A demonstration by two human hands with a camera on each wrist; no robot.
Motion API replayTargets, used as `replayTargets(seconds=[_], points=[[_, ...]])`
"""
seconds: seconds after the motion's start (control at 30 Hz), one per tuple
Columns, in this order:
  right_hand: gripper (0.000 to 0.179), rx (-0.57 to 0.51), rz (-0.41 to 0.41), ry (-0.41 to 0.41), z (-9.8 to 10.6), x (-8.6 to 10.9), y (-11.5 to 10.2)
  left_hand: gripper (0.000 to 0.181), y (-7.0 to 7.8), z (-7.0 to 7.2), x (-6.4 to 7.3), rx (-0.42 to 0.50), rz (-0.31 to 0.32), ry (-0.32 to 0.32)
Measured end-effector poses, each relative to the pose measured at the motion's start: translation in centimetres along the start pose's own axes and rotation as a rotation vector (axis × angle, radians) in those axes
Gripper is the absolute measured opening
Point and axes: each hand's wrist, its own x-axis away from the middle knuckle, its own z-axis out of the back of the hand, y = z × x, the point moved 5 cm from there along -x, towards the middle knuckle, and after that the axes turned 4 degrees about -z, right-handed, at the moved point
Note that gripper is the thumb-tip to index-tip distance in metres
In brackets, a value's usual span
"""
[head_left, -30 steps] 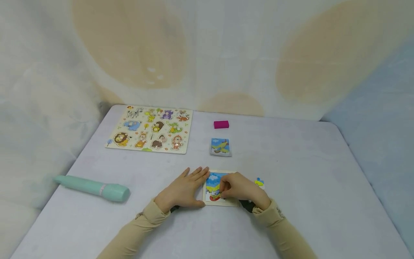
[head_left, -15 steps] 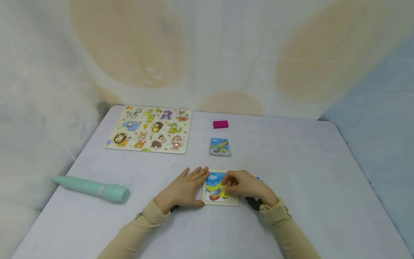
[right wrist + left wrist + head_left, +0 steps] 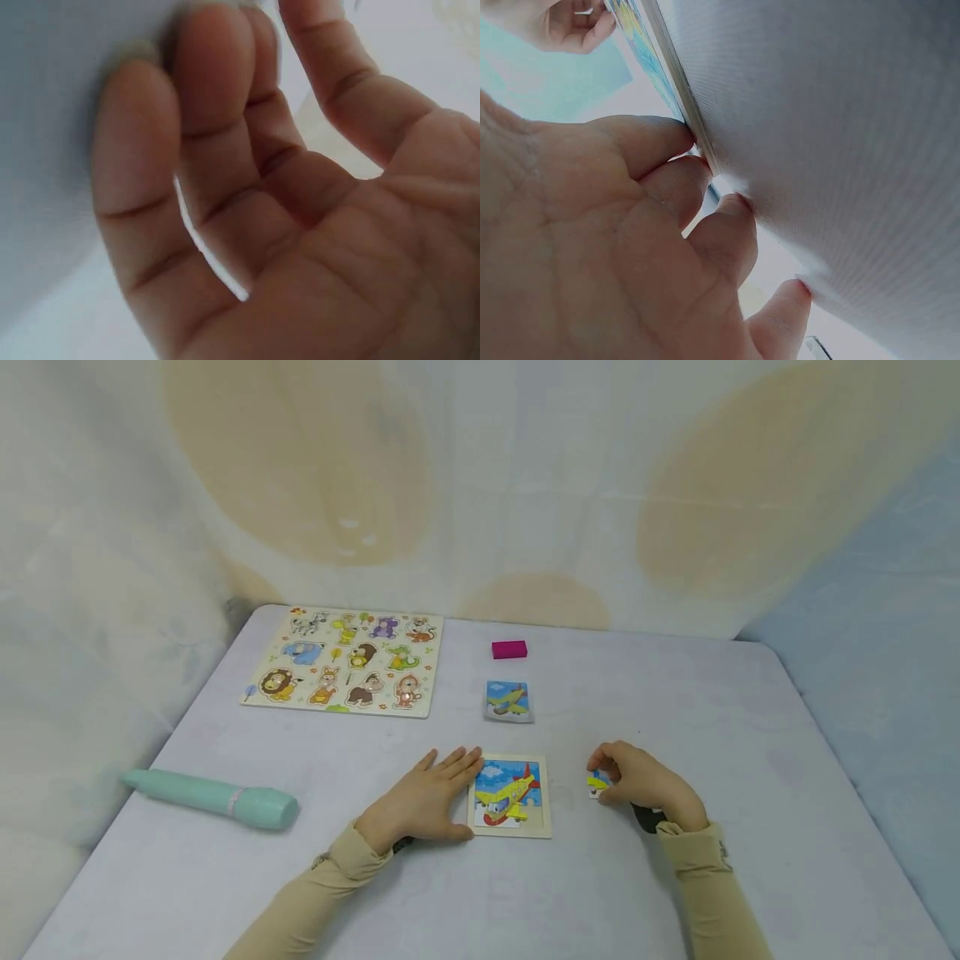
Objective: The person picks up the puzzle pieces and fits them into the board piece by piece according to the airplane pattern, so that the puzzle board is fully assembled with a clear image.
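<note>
A small square jigsaw puzzle (image 3: 498, 797) with a yellow airplane on blue sky lies in a pale wooden frame (image 3: 547, 827); bare wood shows at its lower right corner. My left hand (image 3: 427, 800) lies with spread fingers against the frame's left edge. In the left wrist view, its fingertips (image 3: 679, 139) touch the frame's side. To the right of the frame, my right hand (image 3: 645, 781) has thumb and fingers curved about a loose yellow, blue and white puzzle piece (image 3: 597, 783) on the table. The right wrist view shows bent fingers (image 3: 214, 82) at the tabletop; the piece is hidden there.
Behind the frame lies a small airplane picture card (image 3: 507, 700) in clear wrapping, with a magenta block (image 3: 509, 649) beyond it. An animal peg puzzle board (image 3: 345, 664) is at the back left. A mint-green toy microphone (image 3: 213, 797) lies at the left.
My right hand has moved right, off the framed puzzle and over to the loose piece, uncovering the airplane picture. The left hand has stayed at the frame's edge.
</note>
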Motion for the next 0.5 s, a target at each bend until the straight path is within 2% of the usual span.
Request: replayTargets(seconds=[0.13,0.5], points=[[0.026,0.026,-0.005,0.035,0.0,-0.3,-0.1,0.096,-0.1,0.0,0.0,0.007,-0.002,0.008],[0.026,-0.009,-0.064,0.124,-0.6,-1.0,-0.5,0.096,-0.1,0.0,0.1,-0.007,-0.005,0.010]])
